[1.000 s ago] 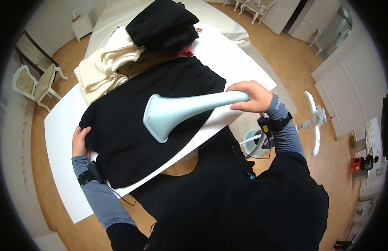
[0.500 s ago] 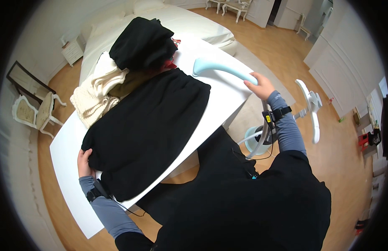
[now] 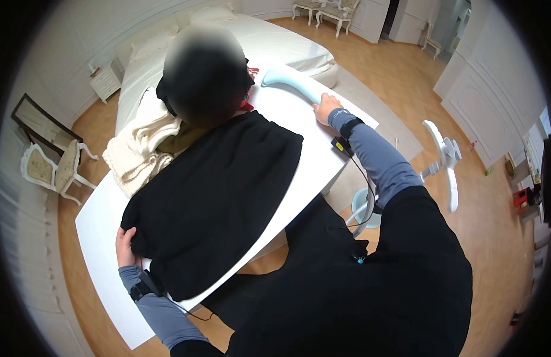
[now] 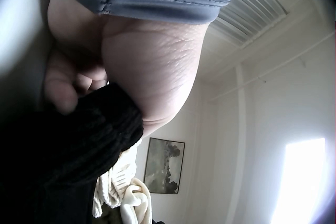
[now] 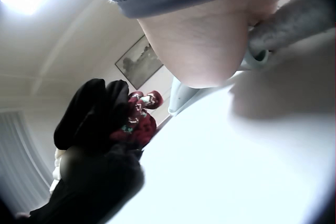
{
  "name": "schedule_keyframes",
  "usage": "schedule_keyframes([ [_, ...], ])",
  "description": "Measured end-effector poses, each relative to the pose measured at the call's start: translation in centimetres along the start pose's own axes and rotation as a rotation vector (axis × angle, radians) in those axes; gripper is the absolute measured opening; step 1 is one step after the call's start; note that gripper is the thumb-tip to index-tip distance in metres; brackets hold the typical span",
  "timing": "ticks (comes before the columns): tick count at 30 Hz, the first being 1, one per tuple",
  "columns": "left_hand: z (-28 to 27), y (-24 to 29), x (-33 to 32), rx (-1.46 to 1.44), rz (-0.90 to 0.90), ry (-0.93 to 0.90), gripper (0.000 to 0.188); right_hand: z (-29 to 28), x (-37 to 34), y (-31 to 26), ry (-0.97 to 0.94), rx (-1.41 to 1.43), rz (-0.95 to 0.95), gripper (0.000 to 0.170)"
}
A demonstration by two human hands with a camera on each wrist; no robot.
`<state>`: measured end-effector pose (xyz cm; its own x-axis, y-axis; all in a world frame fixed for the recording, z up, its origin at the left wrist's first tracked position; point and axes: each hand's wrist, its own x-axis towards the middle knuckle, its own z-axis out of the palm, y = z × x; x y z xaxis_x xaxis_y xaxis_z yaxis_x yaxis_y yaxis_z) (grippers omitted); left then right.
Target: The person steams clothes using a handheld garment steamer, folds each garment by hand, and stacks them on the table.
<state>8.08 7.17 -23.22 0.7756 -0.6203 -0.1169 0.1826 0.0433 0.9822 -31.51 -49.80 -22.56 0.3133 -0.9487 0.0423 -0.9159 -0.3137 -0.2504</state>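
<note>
A black garment [image 3: 216,202] with a ribbed end [image 4: 115,124] lies spread on a white tabletop [image 3: 100,238]. My left hand [image 3: 126,247] holds its near left corner, thumb on top, with the cloth between thumb and fingers in the left wrist view. My right hand [image 3: 329,109] grips the handle end of a light blue garment steamer [image 3: 290,81]. The steamer head lies over the far right part of the tabletop, away from the black garment. From the handle a grey hose [image 5: 294,27] runs back in the right wrist view.
Beyond the garment is a pile: a cream knit [image 3: 135,146], a bundled black cloth [image 3: 204,77], partly blurred, and a red patterned cloth [image 5: 139,121]. The steamer's base [image 3: 361,205] and a white hanger stand [image 3: 448,157] are at the right. A bed [image 3: 275,41] stands behind.
The steamer has moved off the black garment to the far right of the tabletop, and my right arm now reaches further forward. My left hand stays at the garment's corner.
</note>
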Motion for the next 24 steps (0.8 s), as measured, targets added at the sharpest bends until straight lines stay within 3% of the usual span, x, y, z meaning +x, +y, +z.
schedule_keyframes([
  [8, 0.3, 0.3, 0.0, -0.004, -0.007, -0.012, 0.044, 2.5, 7.9, -4.5, 0.028, 0.051, 0.029, 0.052],
  [24, 0.8, 1.0, -0.1, -0.042, -0.003, 0.015, 0.047, 5.5, 15.8, -10.7, 0.165, 0.013, -0.037, 0.048],
])
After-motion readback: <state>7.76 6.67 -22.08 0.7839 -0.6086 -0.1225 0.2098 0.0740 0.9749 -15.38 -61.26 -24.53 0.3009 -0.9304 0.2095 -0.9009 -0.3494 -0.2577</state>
